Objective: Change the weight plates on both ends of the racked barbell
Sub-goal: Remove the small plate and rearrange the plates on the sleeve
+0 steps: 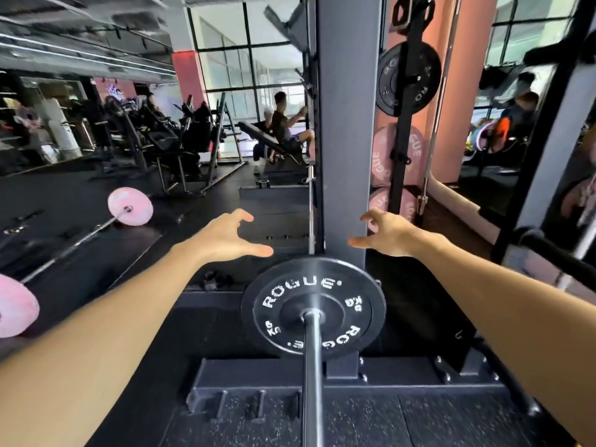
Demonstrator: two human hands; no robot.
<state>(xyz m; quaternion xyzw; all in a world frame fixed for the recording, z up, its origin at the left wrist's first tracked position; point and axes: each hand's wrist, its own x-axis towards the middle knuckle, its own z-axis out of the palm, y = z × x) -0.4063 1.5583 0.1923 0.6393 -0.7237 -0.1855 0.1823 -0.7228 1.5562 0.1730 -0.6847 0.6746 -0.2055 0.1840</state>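
The dark steel barbell sleeve (313, 366) runs away from the viewer, carrying a round black iron weight plate (313, 309) lettered "ROGUE" and "KG" in white. Above the plate, apart from it, the left hand (225, 235) and right hand (388, 235) hover with fingers spread, holding nothing, flanking the grey rack upright (350, 124).

Daylight is pouring in through the large windows (248, 69) at the back, leaving them washed out and nearly white. The foreground is sitting dimmer, the black floor (419, 421) swallowing detail. Soft glare is showing on the black plate (361, 304). Motion blur is smearing the left and right edges, especially the pink plate (16, 304) and the ceiling. Wide-angle distortion is bending the upright (350, 124) and stretching both forearms.
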